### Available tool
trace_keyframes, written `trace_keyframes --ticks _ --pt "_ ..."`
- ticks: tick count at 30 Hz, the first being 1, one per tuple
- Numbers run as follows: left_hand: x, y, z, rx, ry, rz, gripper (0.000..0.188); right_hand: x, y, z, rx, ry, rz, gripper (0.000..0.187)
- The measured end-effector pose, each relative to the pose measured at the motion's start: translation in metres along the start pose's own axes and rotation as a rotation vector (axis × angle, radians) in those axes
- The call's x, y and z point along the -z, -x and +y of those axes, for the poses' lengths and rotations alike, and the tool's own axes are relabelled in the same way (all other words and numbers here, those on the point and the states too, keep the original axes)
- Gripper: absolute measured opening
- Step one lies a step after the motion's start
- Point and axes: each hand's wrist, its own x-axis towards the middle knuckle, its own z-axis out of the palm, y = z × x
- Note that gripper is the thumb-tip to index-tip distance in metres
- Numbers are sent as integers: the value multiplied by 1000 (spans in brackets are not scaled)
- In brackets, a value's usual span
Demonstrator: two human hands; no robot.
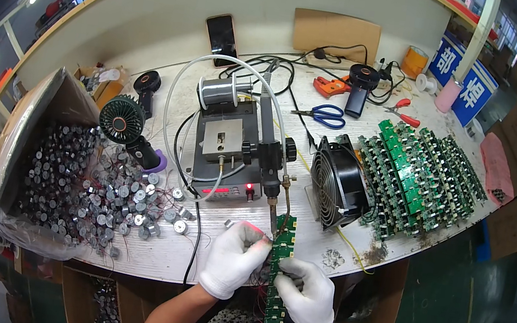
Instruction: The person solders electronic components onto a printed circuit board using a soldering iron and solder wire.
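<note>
A long green circuit board strip [287, 231] runs from under the soldering iron [273, 208] toward my lap, past the table's front edge. My right hand [307, 295], in a white glove, grips the strip along its right side with thumb and fingers. My left hand [232, 260], also gloved, is closed in a pinch beside the strip's far end, close to the iron's tip. What its fingertips hold is hidden. A small silvery piece [228, 223] shows just beyond the left hand's knuckles. Thin red wires [261, 294] hang beside the strip, below the left hand.
Behind the iron stands a soldering station [220, 176] with a solder spool [220, 92]. Many small round motors [127, 199] spill from a box [27, 136] at left. At right are a black fan [338, 182], stacked circuit boards [415, 177], blue scissors [326, 115] and red-handled pliers [404, 112].
</note>
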Motion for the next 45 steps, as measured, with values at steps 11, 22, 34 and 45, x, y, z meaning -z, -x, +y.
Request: trace_keyframes --ticks 11,22,34,45 --pt "1 1 -3 -114 -146 20 12 0 -4 -4 271 174 49 25" --pt "0 1 -6 -105 -103 55 12 0 -4 -3 192 94 16 25" --pt "1 0 -12 -118 -128 67 11 -1 -3 5 44 6 -32 23" --pt "0 1 -4 -78 -93 58 12 -2 -3 9 9 -59 -31 23"
